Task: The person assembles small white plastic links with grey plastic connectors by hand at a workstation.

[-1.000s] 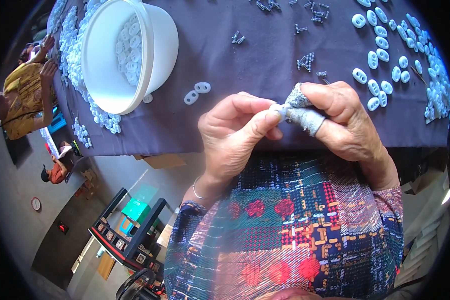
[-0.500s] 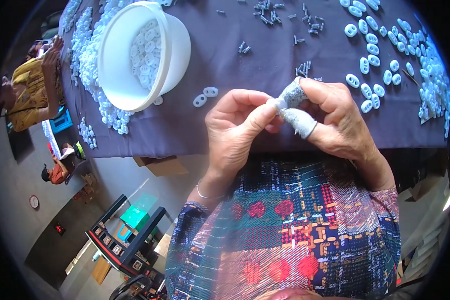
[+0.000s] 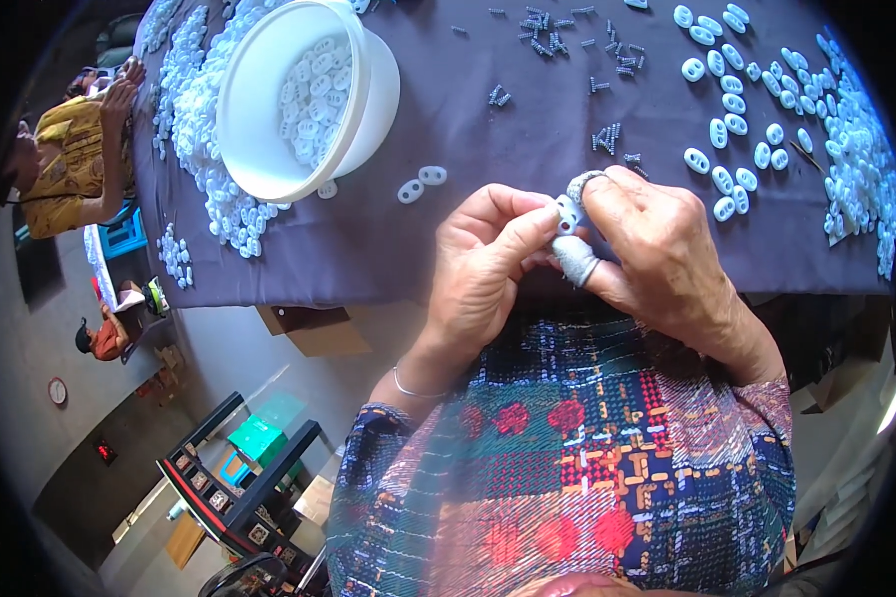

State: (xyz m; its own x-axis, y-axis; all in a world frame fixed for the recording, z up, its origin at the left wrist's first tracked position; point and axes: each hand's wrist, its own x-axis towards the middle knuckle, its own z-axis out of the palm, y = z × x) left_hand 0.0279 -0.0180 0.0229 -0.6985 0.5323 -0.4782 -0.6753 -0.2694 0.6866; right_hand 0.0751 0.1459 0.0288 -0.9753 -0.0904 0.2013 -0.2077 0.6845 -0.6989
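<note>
By the left hand (image 3: 483, 254), thumb and forefinger pinched, a small white oval plastic piece with two holes (image 3: 567, 217) is held above the near edge of the dark purple cloth-covered surface (image 3: 448, 114). The right hand (image 3: 667, 249) is half-curled, its thumb and forefinger, in grey fabric wraps (image 3: 575, 261), set about the piece; whether it is gripped by them cannot be told. Toward the far edge, small grey metal coil springs (image 3: 605, 137) are scattered. White plastic ovals (image 3: 866, 179) are heaped along the right edge. Nearer the left edge, a round white plastic tub (image 3: 378, 95) is part-filled with similar ovals (image 3: 314, 99)
</note>
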